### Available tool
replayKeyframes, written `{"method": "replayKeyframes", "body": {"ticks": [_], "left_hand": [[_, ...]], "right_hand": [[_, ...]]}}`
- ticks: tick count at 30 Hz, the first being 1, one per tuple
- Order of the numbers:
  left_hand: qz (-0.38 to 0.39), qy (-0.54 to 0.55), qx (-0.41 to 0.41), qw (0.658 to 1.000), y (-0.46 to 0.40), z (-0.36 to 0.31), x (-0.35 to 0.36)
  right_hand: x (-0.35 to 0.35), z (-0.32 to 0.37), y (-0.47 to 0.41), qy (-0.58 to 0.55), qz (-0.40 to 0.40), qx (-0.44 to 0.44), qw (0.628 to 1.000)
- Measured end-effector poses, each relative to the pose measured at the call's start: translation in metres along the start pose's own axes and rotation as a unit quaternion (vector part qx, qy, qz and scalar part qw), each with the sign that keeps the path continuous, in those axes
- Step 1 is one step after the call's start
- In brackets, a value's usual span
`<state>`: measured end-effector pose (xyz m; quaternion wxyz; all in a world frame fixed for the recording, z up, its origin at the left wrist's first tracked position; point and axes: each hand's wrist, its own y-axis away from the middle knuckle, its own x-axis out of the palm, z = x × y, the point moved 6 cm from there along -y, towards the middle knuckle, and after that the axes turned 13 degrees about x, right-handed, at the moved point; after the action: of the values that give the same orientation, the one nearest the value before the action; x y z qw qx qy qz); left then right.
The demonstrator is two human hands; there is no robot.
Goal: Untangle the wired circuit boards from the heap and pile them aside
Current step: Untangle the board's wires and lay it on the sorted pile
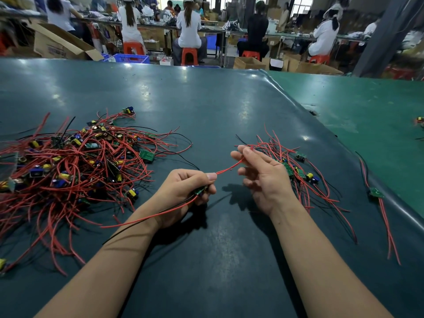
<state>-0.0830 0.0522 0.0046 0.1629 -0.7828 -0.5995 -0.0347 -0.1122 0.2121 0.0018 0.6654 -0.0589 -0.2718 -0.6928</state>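
One wired board (200,190) sits pinched in the left hand (183,191), its red lead (229,167) running up-right to the right hand (259,173), which pinches its far end, nearer the sorted pile (296,171) than the heap (75,166) on the desk (206,106).

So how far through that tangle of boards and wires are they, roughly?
Early on, it seems. A small sorted pile lies on the right, and one more wired board lies apart at the mat's edge. In hand: the left hand grips a board, the right hand pinches its red wire. Left: the much bigger heap.
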Motion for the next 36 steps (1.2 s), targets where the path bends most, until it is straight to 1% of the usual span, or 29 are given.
{"method": "replayKeyframes", "body": {"ticks": [2, 5, 7, 9, 10, 11, 12, 13, 14, 15, 16, 17, 20, 21, 22, 24, 25, 27, 29, 31, 32, 36], "left_hand": [[-0.007, 0.004, -0.002, 1.0, 0.0, 0.0, 0.0], [0.0, -0.002, -0.005, 1.0, 0.0, 0.0, 0.001], [0.013, -0.011, -0.003, 1.0, 0.001, 0.0, 0.002], [0.022, -0.013, -0.002, 1.0, 0.001, 0.0, 0.003], [0.022, -0.014, -0.003, 1.0, 0.001, 0.0, 0.003], [0.022, -0.017, -0.003, 1.0, 0.001, 0.0, 0.002], [0.025, -0.021, -0.003, 0.999, 0.001, 0.0, 0.002], [0.033, -0.028, -0.002, 0.999, 0.002, 0.0, 0.003], [0.045, -0.041, -0.001, 0.998, 0.003, 0.0, 0.004], [0.061, -0.058, -0.003, 0.996, 0.004, 0.0, 0.005], [0.077, -0.075, -0.006, 0.994, 0.005, 0.0, 0.007], [0.09, -0.089, -0.009, 0.992, 0.006, 0.0, 0.008], [0.1, -0.106, -0.015, 0.989, 0.007, -0.001, 0.008], [0.101, -0.107, -0.014, 0.989, 0.007, -0.001, 0.008], [0.1, -0.107, -0.014, 0.989, 0.006, -0.001, 0.009], [0.09, -0.105, -0.017, 0.99, 0.006, -0.001, 0.008], [0.083, -0.102, -0.016, 0.991, 0.006, -0.001, 0.008], [0.07, -0.09, -0.014, 0.993, 0.005, -0.001, 0.007], [0.064, -0.081, -0.015, 0.995, 0.004, -0.001, 0.008], [0.059, -0.08, -0.015, 0.995, 0.004, -0.001, 0.007], [0.06, -0.081, -0.015, 0.995, 0.004, -0.001, 0.007], [0.065, -0.076, -0.012, 0.995, 0.005, -0.002, 0.008]], "right_hand": [[-0.003, 0.002, 0.0, -0.044, -0.001, -0.003, 0.999], [-0.001, 0.002, 0.0, -0.113, 0.028, 0.021, 0.993], [0.0, 0.001, 0.0, -0.139, 0.034, 0.038, 0.989], [-0.002, 0.001, -0.001, -0.142, 0.027, 0.04, 0.989], [-0.005, 0.002, -0.003, -0.121, 0.011, 0.026, 0.992], [-0.008, 0.004, -0.004, -0.075, -0.018, -0.003, 0.997], [-0.012, 0.007, -0.004, 0.004, -0.064, -0.05, 0.997], [-0.015, 0.011, -0.002, 0.105, -0.117, -0.105, 0.982], [-0.015, 0.014, 0.0, 0.207, -0.168, -0.159, 0.951], [-0.014, 0.015, 0.002, 0.284, -0.206, -0.199, 0.915], [-0.012, 0.014, 0.003, 0.327, -0.225, -0.224, 0.89], [-0.01, 0.013, 0.004, 0.344, -0.229, -0.237, 0.879], [-0.008, 0.009, 0.002, 0.353, -0.227, -0.238, 0.876], [-0.007, 0.008, 0.002, 0.336, -0.218, -0.225, 0.888], [-0.007, 0.006, 0.0, 0.292, -0.204, -0.202, 0.912], [-0.009, 0.002, -0.004, 0.151, -0.167, -0.134, 0.965], [-0.009, 0.0, -0.006, 0.076, -0.146, -0.1, 0.981], [-0.008, -0.002, -0.008, -0.059, -0.081, -0.044, 0.994], [-0.006, -0.004, -0.008, -0.168, -0.004, 0.018, 0.986], [-0.002, -0.008, -0.006, -0.255, 0.059, 0.085, 0.961], [0.0, -0.008, -0.005, -0.287, 0.085, 0.104, 0.948], [0.004, -0.009, 0.001, -0.338, 0.152, 0.133, 0.919]]}}
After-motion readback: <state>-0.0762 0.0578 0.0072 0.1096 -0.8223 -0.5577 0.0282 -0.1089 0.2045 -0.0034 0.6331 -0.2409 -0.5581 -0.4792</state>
